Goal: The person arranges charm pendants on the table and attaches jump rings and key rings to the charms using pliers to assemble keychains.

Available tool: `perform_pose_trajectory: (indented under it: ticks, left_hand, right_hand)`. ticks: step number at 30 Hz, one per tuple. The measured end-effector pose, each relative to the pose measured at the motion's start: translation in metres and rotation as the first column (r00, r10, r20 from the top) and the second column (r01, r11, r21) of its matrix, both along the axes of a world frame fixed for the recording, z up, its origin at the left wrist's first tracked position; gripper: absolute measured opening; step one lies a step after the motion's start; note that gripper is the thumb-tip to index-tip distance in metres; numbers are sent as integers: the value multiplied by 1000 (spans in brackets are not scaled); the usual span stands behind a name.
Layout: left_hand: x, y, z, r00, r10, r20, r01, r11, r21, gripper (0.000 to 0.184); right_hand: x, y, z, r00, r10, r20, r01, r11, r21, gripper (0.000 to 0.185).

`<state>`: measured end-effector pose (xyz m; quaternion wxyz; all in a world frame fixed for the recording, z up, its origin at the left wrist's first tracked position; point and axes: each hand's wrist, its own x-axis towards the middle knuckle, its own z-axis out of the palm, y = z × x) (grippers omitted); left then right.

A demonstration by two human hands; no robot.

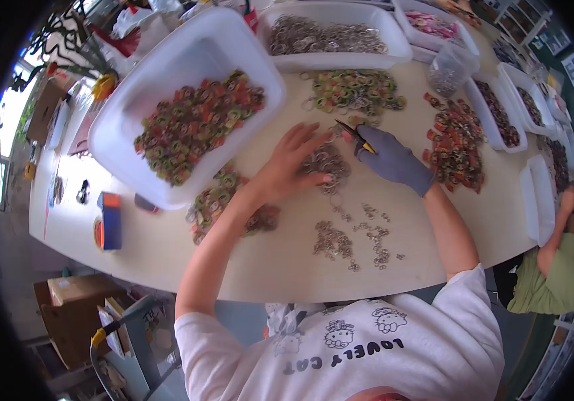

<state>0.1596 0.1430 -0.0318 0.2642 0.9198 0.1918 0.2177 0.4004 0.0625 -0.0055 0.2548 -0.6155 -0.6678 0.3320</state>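
My left hand (294, 164) reaches over a pile of metal key rings (328, 166), its fingers spread and its thumb apart at the pile's edge. In a grey glove, my right hand (390, 158) is closed around pliers (360, 139) with black jaws and yellow on the handle. Their tip is close to my left fingertips, near a ring; whether they grip it I cannot tell. Small metal clasps (332, 240) lie in loose heaps nearer my body. Beyond my hands is a heap of green charms with rings (357, 91). Red charms (456, 147) are heaped to the right.
A tilted white bin (110, 144) with red and green charms stands at left, above another charm heap (213, 204). A tub (340, 65) of metal rings stands at the back. A blue and orange box (110, 220) sits at left. Another person (551, 271) sits at right.
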Motion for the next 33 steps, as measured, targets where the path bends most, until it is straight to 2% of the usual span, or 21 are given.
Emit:
perform_pose_trajectory:
  ticks: [3, 6, 9, 11, 14, 17, 19, 20, 23, 25, 29, 33]
  left_hand:
    - [11, -8, 15, 994, 1, -105, 14, 990, 141, 72]
    - [23, -6, 9, 986, -29, -163, 59, 981, 183, 68]
    - [27, 8, 0, 989, -29, -145, 52, 986, 161, 61]
    - [21, 6, -11, 993, -1, -116, 18, 990, 143, 57]
    - [18, 0, 9, 999, 37, -5, -35, 977, 210, 49]
    - [5, -25, 28, 986, -86, 143, 92, 995, -30, 46]
    - [1, -57, 30, 972, -215, 91, 230, 953, -196, 46]
    - [1, -71, 29, 957, -279, 76, 289, 916, -278, 46]
    - [3, -94, 18, 946, -314, 83, 323, 880, -349, 50]
    - [1, -101, 12, 966, -252, 54, 253, 886, -389, 57]
    - [-6, -120, 9, 990, -132, 44, 137, 873, -468, 62]
    - [-11, -141, 7, 995, -6, 98, 56, 859, -509, 64]
  right_hand:
    - [21, 8, -3, 963, -85, 255, 63, 994, 94, 30]
    - [42, 30, -29, 948, -111, 298, 0, 938, 347, 31]
    - [48, 12, -21, 977, -75, 201, 21, 966, 256, 31]
    - [38, -17, 1, 999, 12, 42, -23, 957, 290, 30]
    - [31, -57, 17, 999, -28, 19, 23, 971, 239, 33]
    - [31, -86, 22, 991, -94, -91, 110, 975, 191, 36]
    - [32, -102, 19, 971, -127, -204, 159, 976, 149, 39]
    - [31, -109, 15, 940, -124, -317, 158, 984, 86, 39]
    - [19, -118, 5, 795, -132, -593, 116, 991, -65, 39]
    - [7, -122, -3, 690, -153, -707, 77, 987, -138, 40]
    - [-24, -122, -21, 326, -233, -916, 262, 954, -149, 38]
    - [-36, -118, -7, 669, -154, -727, 138, 987, -82, 33]
